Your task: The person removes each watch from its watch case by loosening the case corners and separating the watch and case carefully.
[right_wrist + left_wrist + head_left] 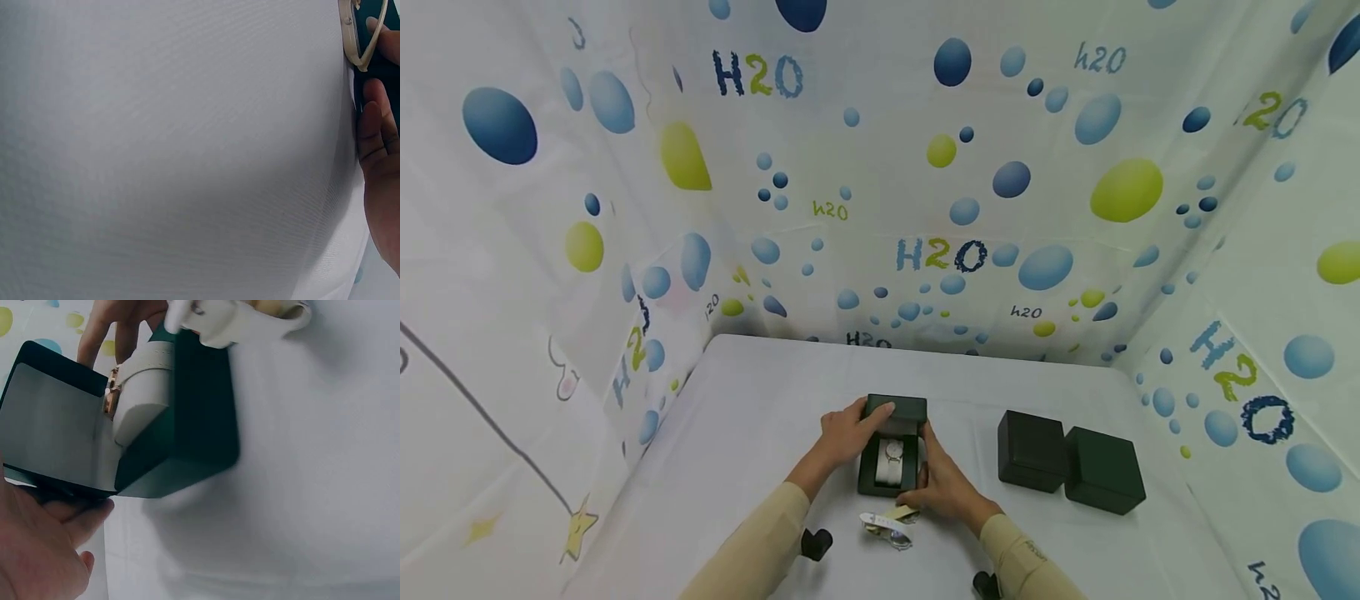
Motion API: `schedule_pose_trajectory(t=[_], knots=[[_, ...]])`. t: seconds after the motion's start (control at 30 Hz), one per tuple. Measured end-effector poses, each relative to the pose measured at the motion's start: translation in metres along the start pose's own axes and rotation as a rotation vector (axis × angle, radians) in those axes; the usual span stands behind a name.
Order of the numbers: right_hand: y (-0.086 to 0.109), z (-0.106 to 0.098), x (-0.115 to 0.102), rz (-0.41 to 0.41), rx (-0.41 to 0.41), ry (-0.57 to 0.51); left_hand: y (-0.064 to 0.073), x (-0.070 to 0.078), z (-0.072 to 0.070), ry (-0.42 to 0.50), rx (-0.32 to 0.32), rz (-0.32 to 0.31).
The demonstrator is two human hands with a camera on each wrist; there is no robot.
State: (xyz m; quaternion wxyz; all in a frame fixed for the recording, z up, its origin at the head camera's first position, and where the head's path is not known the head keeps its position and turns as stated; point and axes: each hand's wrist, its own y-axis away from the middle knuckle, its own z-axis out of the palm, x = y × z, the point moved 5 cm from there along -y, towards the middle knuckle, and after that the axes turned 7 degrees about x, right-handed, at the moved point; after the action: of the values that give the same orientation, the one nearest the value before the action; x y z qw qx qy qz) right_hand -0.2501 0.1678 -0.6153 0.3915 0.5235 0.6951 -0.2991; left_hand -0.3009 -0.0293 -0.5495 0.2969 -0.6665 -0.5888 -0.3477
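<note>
A dark green watch box [867, 473] stands with its hinged lid [910, 408] raised. Inside, a wristwatch [892, 452] with a pale strap is wrapped round a white cushion [140, 403]. My left hand [847, 433] holds the lid at its left, thumb across the top, fingers beneath it in the left wrist view. Along the box's right side, my right hand [946, 483] grips it, the thumb low by the front corner and the fingers up near the lid. Just in front of the box lie loose watches [887, 528], one strap white and another yellowish, close to the right thumb.
To the right, a closed black box [1032, 450] and a closed dark green box [1105, 469] stand side by side on the white table [737, 417]. A curtain printed with bubbles [1011, 179] rises behind the table and along its sides.
</note>
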Motion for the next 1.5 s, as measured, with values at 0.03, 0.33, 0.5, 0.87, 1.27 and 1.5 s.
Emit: schedule_pose_trajectory(t=[0.03, 0.33, 0.5, 0.87, 1.27, 1.5], knots=[[0.0, 0.0, 0.0, -0.001, -0.001, 0.001, -0.001, 0.0, 0.0, -0.006, 0.004, -0.01], [-0.001, 0.001, -0.001, 0.022, -0.007, 0.005, -0.014, 0.002, -0.002, -0.074, 0.034, -0.091], [-0.002, 0.001, -0.001, 0.018, -0.006, 0.0, -0.017, 0.002, -0.002, -0.088, 0.032, -0.11], [0.001, 0.007, 0.002, 0.046, -0.013, -0.017, 0.018, -0.019, 0.009, 0.071, 0.43, 0.116], [0.001, 0.005, 0.001, 0.043, -0.01, -0.03, 0.037, -0.032, 0.027, -0.282, 0.048, 0.406], [0.0, 0.003, 0.0, 0.045, -0.001, -0.003, 0.029, -0.029, 0.024, -0.327, -0.055, 0.391]])
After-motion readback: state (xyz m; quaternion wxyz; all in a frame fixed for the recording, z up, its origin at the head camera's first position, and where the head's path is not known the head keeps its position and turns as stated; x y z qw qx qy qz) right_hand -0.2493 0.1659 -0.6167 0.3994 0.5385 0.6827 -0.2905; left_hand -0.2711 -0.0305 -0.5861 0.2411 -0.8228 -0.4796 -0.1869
